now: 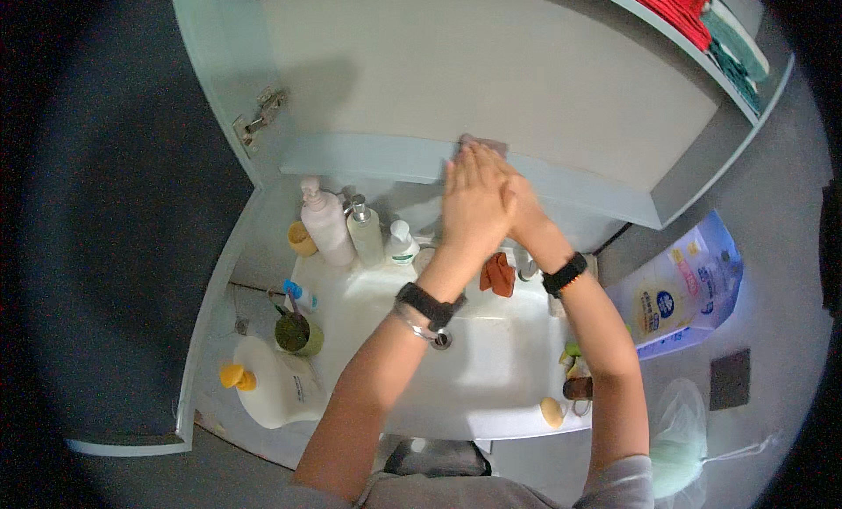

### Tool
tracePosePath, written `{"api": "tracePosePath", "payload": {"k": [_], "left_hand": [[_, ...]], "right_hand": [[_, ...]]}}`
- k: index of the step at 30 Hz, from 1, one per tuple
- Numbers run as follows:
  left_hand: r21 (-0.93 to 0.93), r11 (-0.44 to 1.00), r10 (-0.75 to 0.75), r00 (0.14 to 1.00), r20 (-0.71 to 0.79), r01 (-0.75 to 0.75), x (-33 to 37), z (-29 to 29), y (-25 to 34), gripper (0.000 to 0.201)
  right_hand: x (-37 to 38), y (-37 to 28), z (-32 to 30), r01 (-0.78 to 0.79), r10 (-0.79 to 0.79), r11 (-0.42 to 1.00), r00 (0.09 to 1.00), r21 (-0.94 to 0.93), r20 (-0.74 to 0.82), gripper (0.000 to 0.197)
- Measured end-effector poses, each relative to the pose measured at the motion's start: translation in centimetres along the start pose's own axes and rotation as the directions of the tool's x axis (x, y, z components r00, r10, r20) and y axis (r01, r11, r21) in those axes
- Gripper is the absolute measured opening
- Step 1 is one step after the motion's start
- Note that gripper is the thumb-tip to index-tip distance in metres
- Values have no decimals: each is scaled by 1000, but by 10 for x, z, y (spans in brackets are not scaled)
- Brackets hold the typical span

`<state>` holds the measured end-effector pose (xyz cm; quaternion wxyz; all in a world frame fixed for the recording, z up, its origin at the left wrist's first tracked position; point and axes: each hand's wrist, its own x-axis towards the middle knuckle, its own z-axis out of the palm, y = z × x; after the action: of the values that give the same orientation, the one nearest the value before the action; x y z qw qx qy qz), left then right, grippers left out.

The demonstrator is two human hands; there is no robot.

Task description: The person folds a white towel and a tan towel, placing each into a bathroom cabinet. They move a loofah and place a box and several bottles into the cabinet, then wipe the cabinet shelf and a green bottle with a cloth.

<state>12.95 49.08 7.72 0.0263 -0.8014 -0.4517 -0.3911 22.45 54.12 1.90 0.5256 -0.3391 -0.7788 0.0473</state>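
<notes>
My two hands overlap at the lower ledge [377, 158] of an open wall cabinet, above a white sink [491, 369]. A small greyish-brown cloth [493, 146] shows just past my fingertips, against the ledge. My right hand [528, 213] reaches up to the cloth and presses on it, its fingers partly covered. My left hand [476, 202] lies across the right one with its fingers stretched out. Whether its fingertips touch the cloth too, I cannot tell. An orange-brown cloth [498, 275] rests below them near the faucet [527, 266].
Left of the sink stand pump bottles [327, 228], a green cup [298, 334] and a large white bottle [272, 382] with a yellow pump. A soap bar [552, 412] sits at the right rim. A purple refill pouch [680, 285] hangs farther right; red fabric [671, 9] fills a shelf.
</notes>
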Motion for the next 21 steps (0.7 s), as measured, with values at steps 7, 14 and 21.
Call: {"api": "tracePosePath", "payload": {"k": [7, 14, 21], "left_hand": [[-29, 999, -14, 993, 119, 18, 0, -31, -51, 54], [63, 996, 62, 993, 100, -68, 0, -25, -48, 53], [-15, 992, 124, 982, 144, -123, 8, -7, -13, 63]], "right_hand": [[42, -56, 8, 142, 99, 741, 944, -657, 315, 56], [30, -42, 13, 93, 39, 763, 981, -639, 189, 53], [14, -38, -30, 33, 84, 782, 984, -623, 158, 55]]}}
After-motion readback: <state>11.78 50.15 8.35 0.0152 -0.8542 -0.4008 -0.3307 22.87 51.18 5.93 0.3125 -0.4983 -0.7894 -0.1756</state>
